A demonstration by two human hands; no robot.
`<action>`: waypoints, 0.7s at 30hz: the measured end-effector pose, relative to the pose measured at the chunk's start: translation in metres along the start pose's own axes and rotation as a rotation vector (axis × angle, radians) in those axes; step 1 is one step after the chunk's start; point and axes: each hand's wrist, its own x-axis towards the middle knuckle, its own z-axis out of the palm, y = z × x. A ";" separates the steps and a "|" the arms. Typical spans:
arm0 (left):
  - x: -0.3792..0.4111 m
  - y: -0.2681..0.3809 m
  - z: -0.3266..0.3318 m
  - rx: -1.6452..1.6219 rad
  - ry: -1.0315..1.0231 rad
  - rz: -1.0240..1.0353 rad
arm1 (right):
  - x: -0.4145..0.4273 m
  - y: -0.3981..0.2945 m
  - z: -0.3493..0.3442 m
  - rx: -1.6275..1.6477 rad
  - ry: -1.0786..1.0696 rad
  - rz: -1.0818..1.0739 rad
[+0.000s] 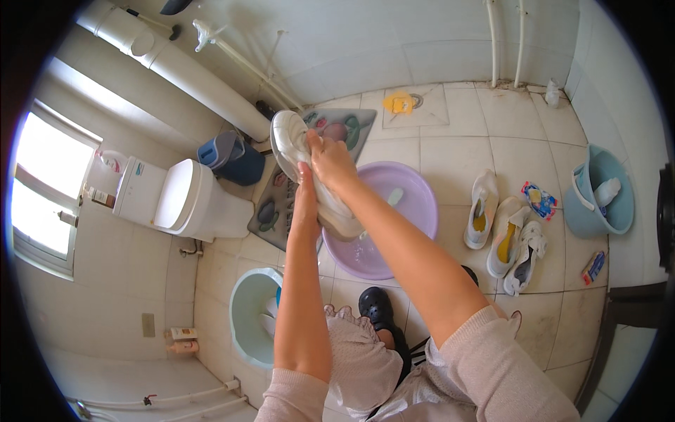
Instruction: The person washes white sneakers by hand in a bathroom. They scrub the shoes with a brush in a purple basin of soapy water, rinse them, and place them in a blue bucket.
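Observation:
A wet-looking white shoe (289, 134) is held up by both of my hands, tilted over the near-left rim of a purple plastic basin (426, 232). My left hand (305, 198) grips its left side. My right hand (331, 161) is closed around its upper part, the fingers partly hiding it. The shoe's lower end (343, 224) hangs over the basin. A little water shows in the basin, and in it lies a pale green brush (395, 196), partly covered by my right forearm.
A pale green tub (242, 322) holding white items stands left of my feet. Several light shoes (503, 237), a blue packet (539, 200) and a blue bucket (577, 211) with a white bottle are at the right. A toilet (211, 195), blue bin (237, 163) and patterned mat (364, 121) lie left and ahead.

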 end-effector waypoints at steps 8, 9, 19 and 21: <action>-0.006 -0.003 0.034 -0.005 -0.145 0.111 | -0.001 0.004 -0.037 -0.014 0.028 -0.124; -0.006 -0.002 0.034 0.041 -0.140 0.132 | -0.005 0.001 -0.040 -0.024 0.026 -0.137; -0.018 -0.003 0.043 0.119 -0.024 0.010 | -0.012 0.005 -0.045 -0.099 0.057 -0.196; -0.017 -0.004 0.044 0.107 -0.005 -0.013 | -0.008 0.010 -0.047 -0.110 0.001 -0.170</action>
